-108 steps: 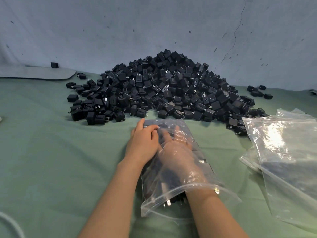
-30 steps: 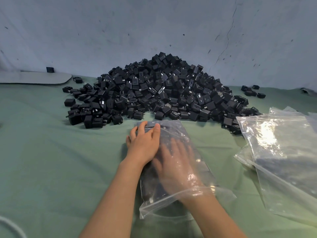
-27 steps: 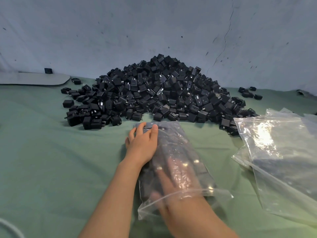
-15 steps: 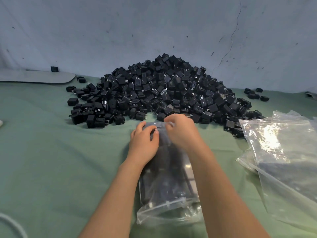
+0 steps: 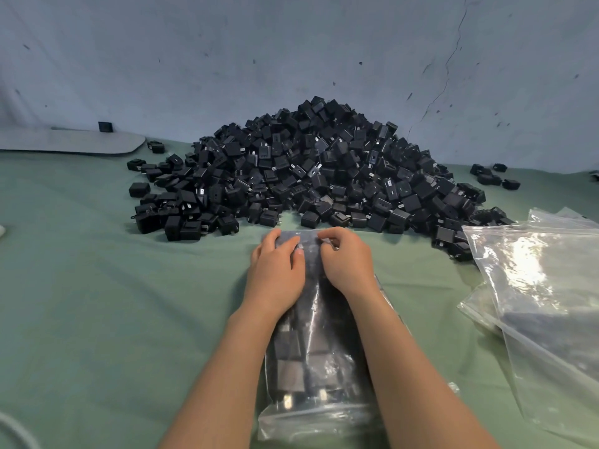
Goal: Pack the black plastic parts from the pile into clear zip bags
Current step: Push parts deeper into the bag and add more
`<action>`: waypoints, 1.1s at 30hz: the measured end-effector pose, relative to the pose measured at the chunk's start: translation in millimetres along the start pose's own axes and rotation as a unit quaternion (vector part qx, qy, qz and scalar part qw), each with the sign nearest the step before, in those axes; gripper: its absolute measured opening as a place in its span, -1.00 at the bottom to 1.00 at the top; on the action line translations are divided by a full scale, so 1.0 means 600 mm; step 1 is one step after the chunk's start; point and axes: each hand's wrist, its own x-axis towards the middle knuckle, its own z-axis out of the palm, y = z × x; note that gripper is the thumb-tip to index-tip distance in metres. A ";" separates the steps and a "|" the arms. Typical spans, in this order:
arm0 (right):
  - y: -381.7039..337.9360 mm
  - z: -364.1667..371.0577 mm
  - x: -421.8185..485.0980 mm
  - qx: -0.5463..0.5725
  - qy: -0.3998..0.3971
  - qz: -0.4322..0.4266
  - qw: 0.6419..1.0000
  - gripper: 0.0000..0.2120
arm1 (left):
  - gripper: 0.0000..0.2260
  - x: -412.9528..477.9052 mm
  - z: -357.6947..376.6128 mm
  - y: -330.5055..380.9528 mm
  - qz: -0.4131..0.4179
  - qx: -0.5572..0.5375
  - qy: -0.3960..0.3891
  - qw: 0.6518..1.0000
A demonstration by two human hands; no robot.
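Observation:
A big pile of black plastic parts (image 5: 308, 170) lies on the green cloth against the wall. In front of it a clear zip bag (image 5: 311, 367) holding several black parts lies lengthwise, its open mouth towards me. My left hand (image 5: 275, 264) grips the bag's far left corner, with the thumb on top. Beside it, my right hand (image 5: 343, 257) pinches the far edge of the same bag with curled fingers. Both forearms run along the bag's sides.
A stack of empty clear zip bags (image 5: 538, 286) lies at the right. A few stray black parts (image 5: 492, 176) sit at the far right and far left of the pile. A flat grey board (image 5: 71, 142) lies at the back left. A white cable (image 5: 16, 429) crosses the bottom left corner.
My right hand has come out of the bag and moved to its far end, next to my left hand. The left hand has stayed on the far corner.

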 end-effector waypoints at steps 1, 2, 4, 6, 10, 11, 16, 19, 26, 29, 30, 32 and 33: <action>0.001 0.000 0.000 -0.003 0.000 -0.002 1.000 -0.73 | -0.64 -0.001 0.001 0.000 0.002 0.009 -0.003 1.000; 0.002 0.000 0.000 -0.006 0.000 -0.005 1.000 -0.73 | -0.64 -0.001 0.001 0.001 0.003 0.015 -0.005 1.000; 0.002 0.000 -0.001 -0.012 0.001 -0.009 1.000 -0.73 | -0.63 -0.001 0.001 0.001 0.004 0.022 -0.007 1.000; 0.001 0.001 -0.001 -0.018 0.000 -0.013 1.000 -0.72 | -0.63 -0.001 0.000 0.003 0.003 0.031 -0.010 0.999; -0.002 0.002 0.000 -0.028 -0.004 -0.014 0.999 -0.72 | -0.61 -0.002 -0.001 0.006 -0.003 0.044 -0.020 0.999; -0.003 0.002 -0.001 -0.028 -0.004 -0.013 1.000 -0.72 | -0.61 -0.002 -0.002 0.007 -0.004 0.042 -0.021 0.999; -0.009 0.004 -0.003 -0.035 -0.005 -0.021 0.999 -0.72 | -0.61 -0.002 -0.004 0.006 -0.005 0.032 -0.024 0.999; -0.009 0.004 0.000 -0.046 -0.010 -0.025 0.999 -0.72 | -0.62 -0.002 -0.004 0.004 -0.006 0.017 -0.021 1.000; -0.009 0.007 0.034 -0.133 -0.077 -0.035 0.988 -0.63 | -0.64 -0.004 -0.006 0.005 -0.005 0.018 -0.016 1.000; -0.014 0.014 0.051 -0.177 -0.108 -0.024 0.978 -0.63 | -0.63 -0.004 -0.006 0.005 -0.005 0.016 -0.020 1.000; -0.017 0.016 0.054 -0.186 -0.114 -0.020 0.976 -0.64 | -0.63 -0.004 -0.006 0.005 -0.005 0.014 -0.020 1.000; -0.020 0.017 0.059 -0.197 -0.123 -0.014 0.973 -0.66 | -0.63 -0.004 -0.007 0.005 -0.004 0.009 -0.021 1.000; -0.022 0.018 0.060 -0.199 -0.125 -0.012 0.972 -0.67 | -0.63 -0.004 -0.007 0.005 -0.003 0.005 -0.021 1.000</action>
